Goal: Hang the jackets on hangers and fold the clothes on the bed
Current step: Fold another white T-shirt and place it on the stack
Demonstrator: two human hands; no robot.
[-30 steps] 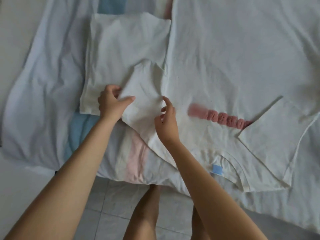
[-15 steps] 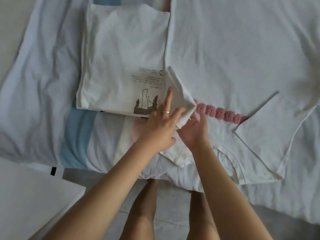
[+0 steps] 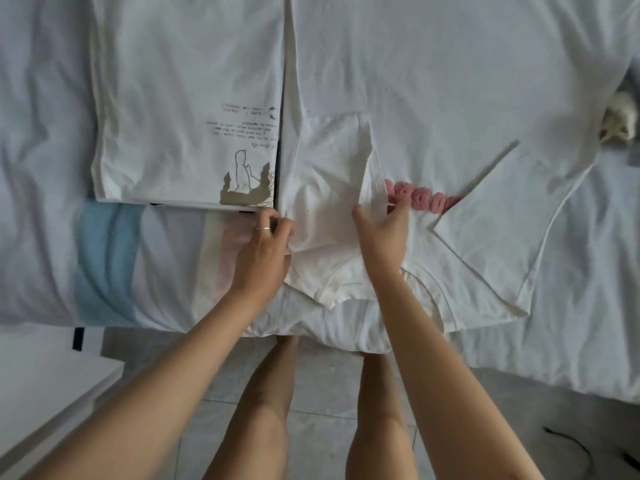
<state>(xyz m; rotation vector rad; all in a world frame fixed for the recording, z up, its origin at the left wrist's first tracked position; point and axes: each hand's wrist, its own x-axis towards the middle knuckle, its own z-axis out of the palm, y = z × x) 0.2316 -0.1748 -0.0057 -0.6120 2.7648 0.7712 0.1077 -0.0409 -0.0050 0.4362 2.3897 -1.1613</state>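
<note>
White T-shirt (image 3: 467, 98) with pink lettering (image 3: 424, 199) lies spread flat on the bed (image 3: 41, 168), neck toward the person at the near edge; in the head view, the only view, its left sleeve (image 3: 325, 209) is turned in over the body. Both hands have hold of that sleeve. The left hand (image 3: 265, 252) pinches the fold's left edge, fingers closed on the cloth, a ring (image 3: 265, 229) showing on one finger. The right hand (image 3: 382, 233) has its grip closed on the sleeve's right edge, just beside the lettering, thumb on top and fingers tucked under the fabric.

As for progress — one garment looks finished: a folded white shirt (image 3: 180, 98) with a small printed figure (image 3: 246, 183) rests just to the left, its edge touching the spread shirt. The shirt in hand seems only at its first fold; the right sleeve (image 3: 512, 237) is out flat, and the body has yet to be folded over. No jackets or hangers show here, so that part cannot be judged.

Around: a pale blue stripe (image 3: 104, 265) on the bedding at the left, a white piece of furniture (image 3: 45, 393) at lower left, tiled floor (image 3: 318, 393) under the person's legs, and a small whitish thing (image 3: 620, 119) at the far right — too blurred to name. Nothing lies on the shirt to hinder folding.
</note>
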